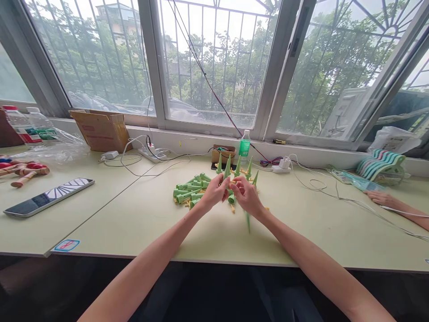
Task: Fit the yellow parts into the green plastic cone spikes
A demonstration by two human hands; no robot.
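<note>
My left hand (215,191) is closed, its thumb and fingers around a green pointed cone (227,169) whose tip sticks up. Close against it, my right hand (247,195) pinches what looks like a small yellow piece (232,182), partly hidden by the fingers. Behind both hands, several more green cones (237,167) stand point up with yellow parts near their bases. Left of my left hand lies a pile of green tubes (183,196) with yellow bits among them. Another green cone (248,222) shows below my right hand, pointing toward me.
A phone (50,197) and wooden sticks with red ends (28,172) lie at the left. At the back are a cardboard box (100,131), a power strip (152,153), a green-labelled bottle (245,144) and loose cables. Another person's hand (380,197) rests at the right near green hangers (382,167).
</note>
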